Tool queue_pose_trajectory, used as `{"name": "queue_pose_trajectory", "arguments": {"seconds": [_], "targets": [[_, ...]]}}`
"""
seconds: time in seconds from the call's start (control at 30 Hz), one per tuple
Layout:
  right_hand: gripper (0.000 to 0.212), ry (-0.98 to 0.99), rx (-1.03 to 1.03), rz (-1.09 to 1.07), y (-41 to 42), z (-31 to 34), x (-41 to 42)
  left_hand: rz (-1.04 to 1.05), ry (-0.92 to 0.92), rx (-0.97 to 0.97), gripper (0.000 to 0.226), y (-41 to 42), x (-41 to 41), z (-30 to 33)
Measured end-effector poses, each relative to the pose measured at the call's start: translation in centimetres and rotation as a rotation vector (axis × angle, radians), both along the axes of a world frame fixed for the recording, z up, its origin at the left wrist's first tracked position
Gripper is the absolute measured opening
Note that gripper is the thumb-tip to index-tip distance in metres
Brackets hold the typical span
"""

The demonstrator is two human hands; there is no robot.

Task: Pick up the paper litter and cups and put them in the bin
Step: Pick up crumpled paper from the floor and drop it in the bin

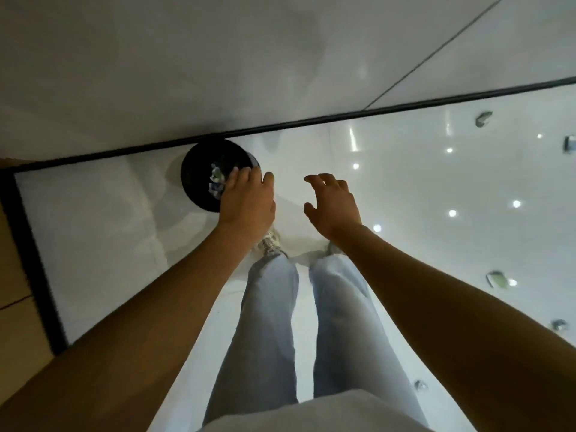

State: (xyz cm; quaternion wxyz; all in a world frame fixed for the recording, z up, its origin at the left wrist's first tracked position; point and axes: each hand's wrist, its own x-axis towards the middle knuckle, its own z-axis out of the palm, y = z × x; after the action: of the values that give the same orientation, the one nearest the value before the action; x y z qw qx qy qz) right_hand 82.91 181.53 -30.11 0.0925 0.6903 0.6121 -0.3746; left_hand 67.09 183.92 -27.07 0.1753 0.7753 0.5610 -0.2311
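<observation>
**Inspector A:** Where the fingers are concerned, those of the left hand [246, 201] lie straight and together, tips over the near rim of the round black plastic bin [199, 173], holding nothing that I can see.

**Inspector B:** And the right hand [332, 204]?

**Inspector A:** Fingers spread and loosely bent, palm down, nothing in it. It hangs in the air just right of the left hand, apart from the bin.

**Inspector B:** Contents of the bin?

**Inspector A:** Crumpled whitish and bluish paper scraps [216, 182] show inside, beside the left fingertips. The bin stands on the glossy white tiled floor [405, 188] against the black skirting strip [311, 121].

**Inspector B:** Litter outstanding?

**Inspector A:** Several small crumpled pieces [483, 118] lie scattered on the floor to the right, well apart from the bin; too blurred to tell paper from cup.

**Inspector B:** The person?

**Inspector A:** Standing close to the bin in pale blue jeans [271, 322].
</observation>
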Motion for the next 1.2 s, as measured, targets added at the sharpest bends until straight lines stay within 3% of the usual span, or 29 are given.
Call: {"name": "queue_pose_trajectory", "arguments": {"seconds": [0.23, 0.43, 0.87, 1.2], "targets": [[0.054, -0.035, 0.052, -0.462, -6.8, 4.3, 11.0, -0.388, -0.045, -0.036, 0.041, -1.1, 12.1, 3.0], [0.052, -0.035, 0.076, -0.822, -15.0, 5.9, 19.0, -0.616, -0.07, -0.059, 0.038, -6.6, 22.9, 5.0], [0.052, -0.014, 0.03, -1.263, -34.3, 6.4, 34.0, -0.944, -0.051, -0.129, 0.046, -22.4, 43.9, 6.5], [0.052, -0.003, 0.069, -1.658, -43.7, 6.1, 39.7, -1.316, 0.009, -0.138, 0.043, -30.4, 55.1, 5.5]]}}
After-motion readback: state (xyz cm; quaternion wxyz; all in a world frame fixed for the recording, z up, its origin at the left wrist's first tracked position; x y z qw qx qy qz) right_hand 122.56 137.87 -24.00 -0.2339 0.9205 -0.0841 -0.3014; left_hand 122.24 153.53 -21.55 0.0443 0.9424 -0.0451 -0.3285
